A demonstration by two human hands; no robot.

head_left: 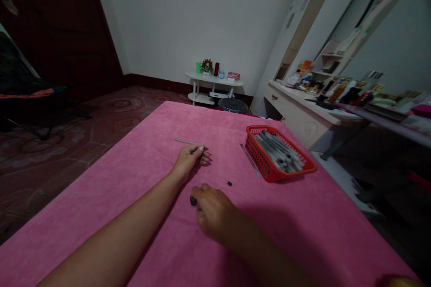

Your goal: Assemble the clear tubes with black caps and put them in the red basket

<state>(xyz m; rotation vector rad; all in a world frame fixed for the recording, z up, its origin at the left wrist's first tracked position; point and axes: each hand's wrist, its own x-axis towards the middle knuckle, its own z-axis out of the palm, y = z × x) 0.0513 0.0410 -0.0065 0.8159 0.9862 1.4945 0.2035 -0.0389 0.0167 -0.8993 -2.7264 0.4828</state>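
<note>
My left hand is over the middle of the pink cloth, its thumb pressed against curled fingers. A thin, pale grey pen-like stick runs into its grip and juts out to the left. Closer to me, my right hand is closed around a small dark object whose kind I cannot make out. A tiny black piece lies on the cloth, right of both hands. Farther right is a red plastic basket full of slender, clear-and-black pens. One more pen rests along the basket's left side.
The pink cloth covers the table under my hands. Beyond its far edge stands a low white shelf with small items. A dressing table crowded with bottles is at the right, and a dark folding chair at the left.
</note>
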